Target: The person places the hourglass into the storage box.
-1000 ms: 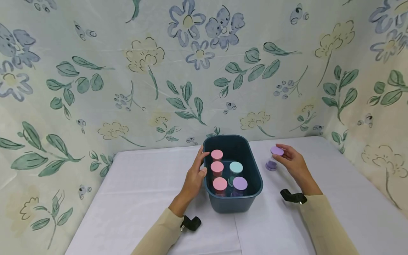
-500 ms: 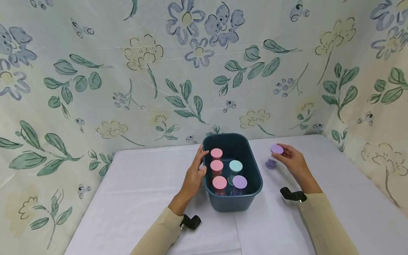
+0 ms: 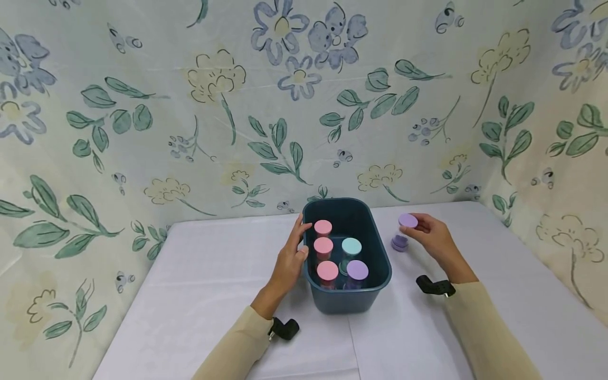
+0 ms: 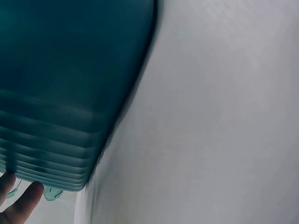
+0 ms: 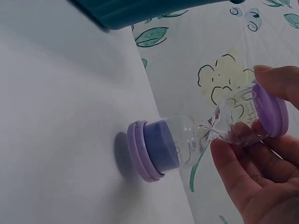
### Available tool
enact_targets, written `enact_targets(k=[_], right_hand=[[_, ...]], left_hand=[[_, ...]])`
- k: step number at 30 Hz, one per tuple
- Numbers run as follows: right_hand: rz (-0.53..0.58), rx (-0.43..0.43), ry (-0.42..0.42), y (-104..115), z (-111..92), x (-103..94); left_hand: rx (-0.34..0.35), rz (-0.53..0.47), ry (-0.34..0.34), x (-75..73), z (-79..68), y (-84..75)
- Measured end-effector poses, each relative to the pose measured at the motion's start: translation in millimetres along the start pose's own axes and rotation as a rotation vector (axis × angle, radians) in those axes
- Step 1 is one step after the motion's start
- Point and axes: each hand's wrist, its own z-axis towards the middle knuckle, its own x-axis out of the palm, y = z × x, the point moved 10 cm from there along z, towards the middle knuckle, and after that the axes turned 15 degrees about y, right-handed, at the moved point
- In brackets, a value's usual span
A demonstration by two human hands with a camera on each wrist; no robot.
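A sand timer (image 5: 163, 144) with purple caps, a clear narrow-waisted body and purple sand in its lower bulb stands upright right of the dark teal bin (image 3: 339, 303). My right hand (image 3: 437, 240) pinches its top cap (image 3: 408, 220). Whether its base touches the table or hovers just above, I cannot tell. My left hand (image 3: 285, 264) rests along the bin's left side, fingers fairly straight, with thumb and fingertips at the rim. In the left wrist view, fingertips (image 4: 30, 198) show by the bin's ribbed wall (image 4: 46, 154).
Inside the bin stand several more sand timers: pink-capped ones (image 3: 323, 246) in a row on the left, a mint-capped one (image 3: 351, 246) and a purple-capped one (image 3: 357, 271) on the right. A white cloth covers the table (image 3: 214, 295). Floral fabric (image 3: 214, 137) hangs behind.
My right hand has shifted slightly left with the sand timer, bringing it nearer the bin. My left hand has stayed at the bin's side.
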Motion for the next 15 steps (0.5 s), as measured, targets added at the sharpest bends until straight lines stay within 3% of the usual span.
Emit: enact_targets(k=[15], right_hand=[[-0.06, -0.115, -0.01, 55.5, -5.0, -12.1]], left_hand=[[-0.004, 0.001, -0.006, -0.7, 0.4, -0.7]])
